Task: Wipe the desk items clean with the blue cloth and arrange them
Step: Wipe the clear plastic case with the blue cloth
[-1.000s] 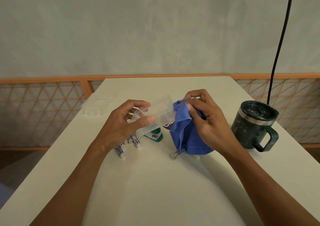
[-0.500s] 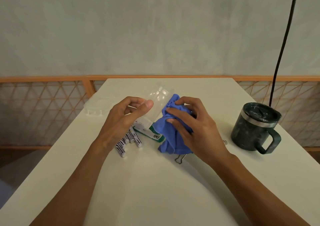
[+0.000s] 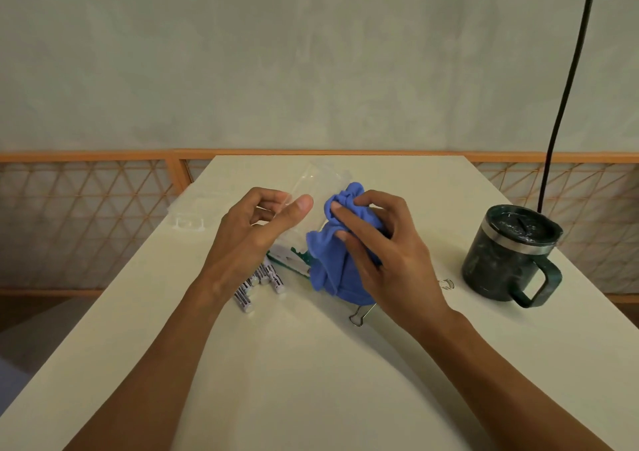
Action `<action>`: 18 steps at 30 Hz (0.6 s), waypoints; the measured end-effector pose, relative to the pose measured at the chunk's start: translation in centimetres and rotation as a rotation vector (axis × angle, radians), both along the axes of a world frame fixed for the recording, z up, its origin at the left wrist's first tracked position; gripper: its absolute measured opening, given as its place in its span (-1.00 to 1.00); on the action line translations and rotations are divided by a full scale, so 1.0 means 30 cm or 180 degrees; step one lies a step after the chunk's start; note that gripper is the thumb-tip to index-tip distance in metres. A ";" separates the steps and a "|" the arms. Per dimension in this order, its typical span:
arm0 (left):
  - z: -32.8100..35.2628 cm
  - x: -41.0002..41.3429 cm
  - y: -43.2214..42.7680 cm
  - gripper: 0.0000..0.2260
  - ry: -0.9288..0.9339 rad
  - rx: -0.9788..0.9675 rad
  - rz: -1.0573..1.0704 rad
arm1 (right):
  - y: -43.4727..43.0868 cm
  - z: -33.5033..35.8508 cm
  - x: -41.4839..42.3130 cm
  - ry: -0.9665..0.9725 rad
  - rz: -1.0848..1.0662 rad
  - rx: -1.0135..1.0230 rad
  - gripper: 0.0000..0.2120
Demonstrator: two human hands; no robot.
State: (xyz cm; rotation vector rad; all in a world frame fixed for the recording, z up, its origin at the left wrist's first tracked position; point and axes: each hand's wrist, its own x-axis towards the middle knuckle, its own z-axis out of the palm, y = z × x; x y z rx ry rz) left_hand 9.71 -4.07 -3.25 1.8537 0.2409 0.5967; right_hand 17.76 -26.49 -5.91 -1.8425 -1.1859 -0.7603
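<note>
Left hand (image 3: 256,232): we pinch the clear plastic box (image 3: 316,187) between thumb and curled fingers.
Right hand (image 3: 383,253): our curled fingers press the bunched blue cloth (image 3: 332,260) against it.

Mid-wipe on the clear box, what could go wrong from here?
The left hand holds the clear box only between thumb and fingertips, so the right hand pressing the blue cloth against it may knock it loose. The cloth's hanging tail reaches close to the binder clip and could sweep it along the table. The batteries beside the left wrist might roll if brushed.
</note>
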 end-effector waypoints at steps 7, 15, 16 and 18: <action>0.013 -0.010 0.012 -0.43 -0.0087 -0.0169 -0.0030 | 0.020 -0.030 -0.009 -0.0325 0.0334 -0.0433 -0.65; 0.012 -0.008 0.003 -0.40 -0.0077 -0.0150 -0.0183 | -0.009 0.008 -0.007 0.0027 0.0053 -0.0157 -0.64; 0.015 -0.010 0.003 -0.40 -0.0118 -0.0182 -0.0132 | -0.007 0.006 -0.011 -0.0045 0.0132 -0.0303 -0.64; 0.019 -0.013 0.005 -0.41 -0.0160 -0.0197 -0.0064 | -0.004 -0.001 -0.011 -0.0246 0.0297 -0.0483 -0.63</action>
